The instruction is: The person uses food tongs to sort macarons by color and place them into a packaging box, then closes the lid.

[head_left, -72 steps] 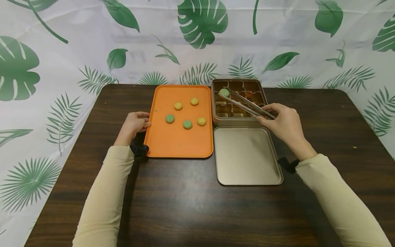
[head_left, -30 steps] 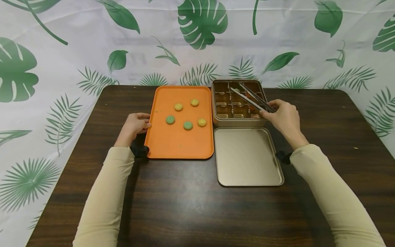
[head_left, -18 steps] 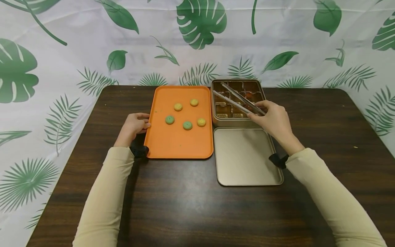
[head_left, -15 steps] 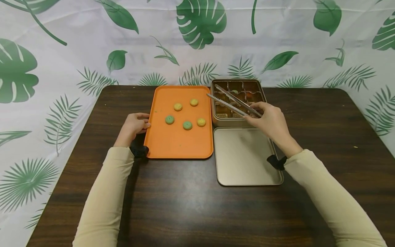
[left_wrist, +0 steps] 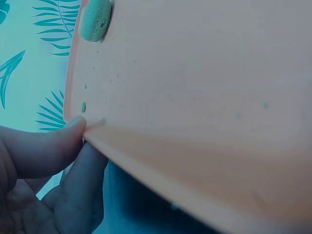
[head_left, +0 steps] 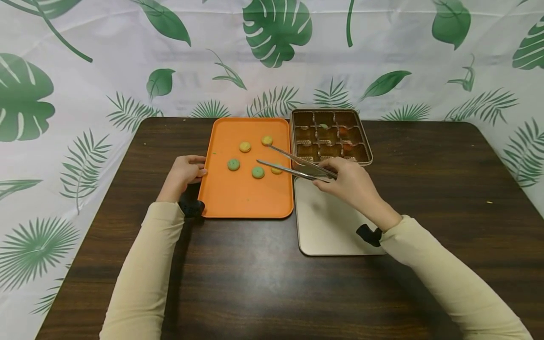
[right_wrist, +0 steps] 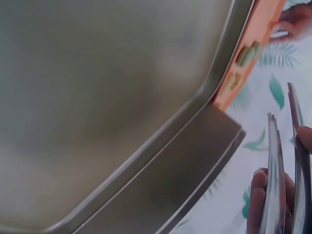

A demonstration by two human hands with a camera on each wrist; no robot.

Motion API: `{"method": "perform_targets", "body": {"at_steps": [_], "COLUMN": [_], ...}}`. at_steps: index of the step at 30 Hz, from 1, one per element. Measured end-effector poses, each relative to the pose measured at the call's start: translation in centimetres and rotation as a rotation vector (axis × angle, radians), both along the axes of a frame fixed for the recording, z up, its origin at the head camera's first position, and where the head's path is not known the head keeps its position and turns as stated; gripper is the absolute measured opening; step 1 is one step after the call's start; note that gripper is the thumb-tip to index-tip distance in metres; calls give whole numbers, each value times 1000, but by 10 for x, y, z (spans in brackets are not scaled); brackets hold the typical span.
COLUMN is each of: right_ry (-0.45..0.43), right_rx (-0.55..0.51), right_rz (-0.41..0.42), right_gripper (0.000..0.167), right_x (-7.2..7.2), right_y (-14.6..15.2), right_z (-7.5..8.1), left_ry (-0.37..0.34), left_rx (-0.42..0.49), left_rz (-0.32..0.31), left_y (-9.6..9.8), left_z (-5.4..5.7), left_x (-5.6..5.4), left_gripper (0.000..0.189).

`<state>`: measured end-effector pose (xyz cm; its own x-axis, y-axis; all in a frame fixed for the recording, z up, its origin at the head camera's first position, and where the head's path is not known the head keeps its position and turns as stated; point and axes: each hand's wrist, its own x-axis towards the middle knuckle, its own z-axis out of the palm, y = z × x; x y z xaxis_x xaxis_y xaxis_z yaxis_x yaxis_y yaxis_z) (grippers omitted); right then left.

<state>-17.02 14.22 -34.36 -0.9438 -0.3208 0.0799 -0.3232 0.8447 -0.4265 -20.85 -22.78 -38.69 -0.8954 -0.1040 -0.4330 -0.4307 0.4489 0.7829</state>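
My left hand (head_left: 182, 172) pinches the left rim of the orange tray (head_left: 242, 200); the left wrist view shows the thumb on top and fingers beneath. Several macarons lie on the tray, among them a green macaron (head_left: 233, 164) and a yellow macaron (head_left: 245, 147). In my right hand (head_left: 348, 182) are metal tongs (head_left: 289, 170), held between thumb and fingers with the arms spread. Their tips reach over the tray, one by the far-right yellow macaron (head_left: 267, 140), the other above the lower green macaron (head_left: 258, 173). Nothing sits between the tips.
Right of the tray stands a metal tin (head_left: 307, 150) with a brown divided insert. A green macaron (head_left: 323, 126) shows in its middle compartment, reddish pieces (head_left: 343, 130) at its right. The flat metal lid (head_left: 327, 226) lies in front, under my right hand.
The tongs carried a green macaron to the tin's middle compartment and released it. My right hand then moved left and nearer, bringing the spread tongs over the tray. My left hand stayed put.
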Motion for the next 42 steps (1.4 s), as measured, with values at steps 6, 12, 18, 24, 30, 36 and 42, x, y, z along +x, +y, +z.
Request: {"method": "perform_targets", "body": {"at_steps": [6,12,18,24,30,36,42], "right_ry": [-14,-42,-53,-44,-6,30,26], "right_rx": [61,97,97,123,115,98,109], "right_rz": [35,39,59,50,61,71,75], "right_gripper": [41,39,38,38,35,32,32], "right_x": [3,5,5,5,5,5,4], "right_y": [-9,-14,-18,-21,-21,-20,-19], "right_z": [-6,-12,-20,-25,-28,-27,-28], "left_ry": [4,3,3,-1,4,15,19], "left_rx": [-1,2,3,29,27,20,14], "left_rz": [-6,-3,3,13,16,15,10], "left_y": [0,0,0,0,1,2,0], "left_z": [0,-1,-2,-3,-2,-2,-3], "left_x": [1,0,0,-1,0,0,1], "left_gripper": [49,48,48,50,50,49,49]}}
